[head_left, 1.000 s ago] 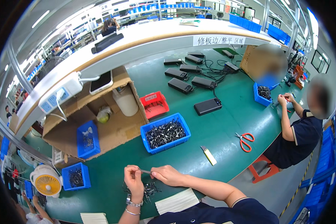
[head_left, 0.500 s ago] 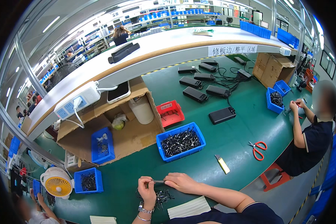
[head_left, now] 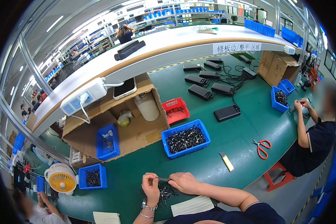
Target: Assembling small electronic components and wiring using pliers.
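Observation:
My left hand and my right hand are closed on the two ends of a thin dark strip, held level just above the green table. What kind of part the strip is, I cannot make out. Under and beside my hands lies a loose pile of small black and silver parts. A watch and a bracelet sit on my left wrist. Beyond my hands stands a blue bin filled with similar small dark parts. A pale folded cloth or pad lies by my right forearm.
Red-handled cutters and a yellow utility knife lie to the right. A cardboard box, red bin, blue bin and yellow-white fan stand left. Black power packs with cables lie behind. Co-workers sit at both sides.
The whole view has shifted slightly, moving the scene a little to the right in the picture. Both hands still hold the strip in much the same pose.

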`<act>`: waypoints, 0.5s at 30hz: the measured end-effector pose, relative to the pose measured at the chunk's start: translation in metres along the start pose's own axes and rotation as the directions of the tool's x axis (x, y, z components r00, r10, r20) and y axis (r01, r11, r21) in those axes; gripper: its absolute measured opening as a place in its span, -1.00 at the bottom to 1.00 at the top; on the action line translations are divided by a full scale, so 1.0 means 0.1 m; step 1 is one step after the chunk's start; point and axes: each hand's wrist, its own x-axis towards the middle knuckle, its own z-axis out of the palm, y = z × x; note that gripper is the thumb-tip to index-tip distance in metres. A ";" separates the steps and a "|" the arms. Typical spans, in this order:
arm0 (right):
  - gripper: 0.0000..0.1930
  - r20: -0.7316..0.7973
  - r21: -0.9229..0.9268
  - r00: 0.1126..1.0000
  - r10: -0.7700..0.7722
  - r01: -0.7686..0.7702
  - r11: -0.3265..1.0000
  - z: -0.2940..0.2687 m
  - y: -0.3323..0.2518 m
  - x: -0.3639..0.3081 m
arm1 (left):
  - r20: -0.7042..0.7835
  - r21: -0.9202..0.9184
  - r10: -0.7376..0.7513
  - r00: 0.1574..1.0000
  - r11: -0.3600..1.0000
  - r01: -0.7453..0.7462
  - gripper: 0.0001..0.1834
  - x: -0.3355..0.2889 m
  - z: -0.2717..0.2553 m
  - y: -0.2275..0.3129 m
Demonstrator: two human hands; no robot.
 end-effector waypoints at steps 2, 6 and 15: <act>-0.75 0.015 -0.002 1.000 -0.003 0.003 1.000 0.01 -0.01 -0.01 | -0.014 -0.068 -0.049 0.999 0.996 0.048 -0.88 0.00 0.00 0.02; -0.72 -0.061 0.020 0.997 0.056 -0.055 0.998 0.04 0.02 -0.03 | -0.009 -0.088 -0.098 0.995 0.991 0.097 -0.89 0.02 0.04 0.07; -0.66 0.005 0.119 0.990 0.140 -0.140 0.983 0.10 0.04 -0.04 | 0.062 -0.025 -0.158 0.985 0.987 0.160 -0.87 0.10 -0.04 0.06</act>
